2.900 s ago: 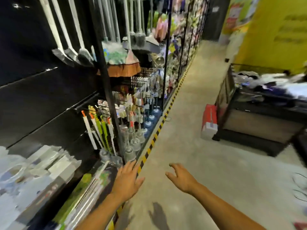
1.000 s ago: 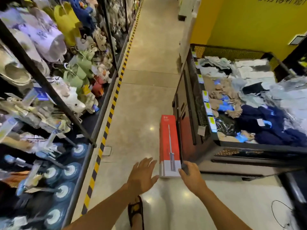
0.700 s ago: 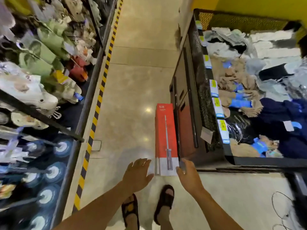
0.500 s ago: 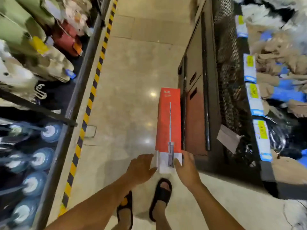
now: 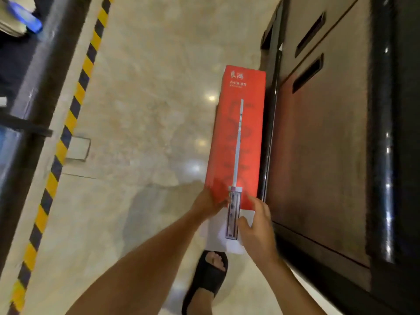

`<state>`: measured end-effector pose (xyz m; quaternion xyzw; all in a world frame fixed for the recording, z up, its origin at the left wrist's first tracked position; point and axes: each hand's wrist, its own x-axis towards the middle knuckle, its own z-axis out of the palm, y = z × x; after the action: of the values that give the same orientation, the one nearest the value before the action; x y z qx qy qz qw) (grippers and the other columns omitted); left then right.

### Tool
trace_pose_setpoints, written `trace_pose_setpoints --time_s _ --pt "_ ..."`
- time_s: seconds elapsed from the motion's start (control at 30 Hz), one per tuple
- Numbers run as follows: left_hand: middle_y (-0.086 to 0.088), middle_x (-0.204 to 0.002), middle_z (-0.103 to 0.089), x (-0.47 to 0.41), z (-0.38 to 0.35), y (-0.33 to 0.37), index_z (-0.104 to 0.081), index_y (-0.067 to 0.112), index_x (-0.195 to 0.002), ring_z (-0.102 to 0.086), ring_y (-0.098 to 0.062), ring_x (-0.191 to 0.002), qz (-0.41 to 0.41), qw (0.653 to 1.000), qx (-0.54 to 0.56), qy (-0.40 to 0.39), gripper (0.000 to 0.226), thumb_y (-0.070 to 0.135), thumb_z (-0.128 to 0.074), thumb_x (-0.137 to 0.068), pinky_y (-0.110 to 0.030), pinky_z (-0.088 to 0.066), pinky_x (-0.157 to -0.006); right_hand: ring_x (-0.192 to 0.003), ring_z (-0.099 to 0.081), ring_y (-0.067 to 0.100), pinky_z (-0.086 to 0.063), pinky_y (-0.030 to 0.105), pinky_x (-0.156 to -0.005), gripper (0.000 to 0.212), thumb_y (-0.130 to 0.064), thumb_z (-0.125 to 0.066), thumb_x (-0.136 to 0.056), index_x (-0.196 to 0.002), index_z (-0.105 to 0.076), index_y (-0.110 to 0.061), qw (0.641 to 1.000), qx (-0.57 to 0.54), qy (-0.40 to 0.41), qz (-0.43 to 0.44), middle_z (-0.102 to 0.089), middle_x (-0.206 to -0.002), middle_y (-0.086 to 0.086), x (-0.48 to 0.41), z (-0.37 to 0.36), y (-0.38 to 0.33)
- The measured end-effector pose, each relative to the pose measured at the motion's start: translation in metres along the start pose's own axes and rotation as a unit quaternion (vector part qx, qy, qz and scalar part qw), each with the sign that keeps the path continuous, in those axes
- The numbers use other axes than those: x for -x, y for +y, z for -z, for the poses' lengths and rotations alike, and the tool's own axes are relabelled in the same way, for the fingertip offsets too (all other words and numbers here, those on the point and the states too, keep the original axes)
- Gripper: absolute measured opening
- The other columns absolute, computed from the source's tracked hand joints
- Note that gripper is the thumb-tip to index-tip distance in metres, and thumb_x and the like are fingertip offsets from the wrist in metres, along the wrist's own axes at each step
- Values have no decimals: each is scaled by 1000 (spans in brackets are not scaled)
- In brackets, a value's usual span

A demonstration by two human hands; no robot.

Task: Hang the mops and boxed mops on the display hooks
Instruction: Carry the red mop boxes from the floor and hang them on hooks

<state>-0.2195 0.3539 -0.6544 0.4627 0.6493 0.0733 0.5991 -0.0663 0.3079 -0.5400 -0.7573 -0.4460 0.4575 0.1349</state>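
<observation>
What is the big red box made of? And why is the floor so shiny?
The red box looks like cardboard: flat printed faces, crisp folded edges, a smooth, slightly glossy red coat. The floor looks like polished stone or stone-look tile, I can't tell which; its cloudy beige surface mirrors bright spots of light, so it shines.

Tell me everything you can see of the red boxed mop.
The boxed mop is a long, narrow cardboard-looking carton, red with a white near end, a mop pictured along its face. It runs alongside the dark cabinet. The left hand grips its left edge, the right hand its right edge.
</observation>
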Motion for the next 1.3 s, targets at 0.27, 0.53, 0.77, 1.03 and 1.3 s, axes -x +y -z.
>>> trace_pose_setpoints --time_s 0.27,0.53,0.77,1.03,1.3 --pt "1 -116 -75 -26 -7 -28 -63 25 -132 -74 -16 -103 6 996 85 -16 52 31 -83 -85 -28 -64 -84 -129 -51 9 -48 36 -111 53 -12 -59 -97 -146 -48 -30 999 -36 24 -28 -40 -143 -17 -7 -7 17" --pt "-1 -104 -79 3 44 -19 -73 17 -113 -77 -15 -91 41 993 95 -57 67 49 -97 -59 -31 -66 -80 -111 -49 -6 -45 25 -104 49 -17 -61 -101 -147 -46 -26 998 -55 20 -27 -37 -135 -20 6 0 -10" --pt "-4 -107 -71 82 109 6 -64 9 -113 -72 -22 -97 32 998 54 -7 63 29 -99 -64 -41 -61 -92 -122 -44 4 -43 19 -98 46 -14 -61 -101 -141 -47 -33 998 -66 17 -9 -37 -135 -17 40 19 -71" --pt "18 -94 -67 235 197 95 -59 21 -107 -70 2 -84 -30 993 114 -2 54 10 -95 -69 -25 -59 -81 -126 -58 21 -50 50 -109 50 -39 -69 -95 -141 -53 -30 997 -70 13 -14 -54 -136 -6 105 53 -171" --pt "4 -128 -54 402 230 151 -39 25 -141 -60 -4 -107 8 985 144 96 106 33 -102 -56 -18 -58 -76 -137 -54 17 -40 46 -119 88 -76 -66 -82 -154 -44 -29 944 -305 -118 -47 -56 -150 -5 183 128 -317"
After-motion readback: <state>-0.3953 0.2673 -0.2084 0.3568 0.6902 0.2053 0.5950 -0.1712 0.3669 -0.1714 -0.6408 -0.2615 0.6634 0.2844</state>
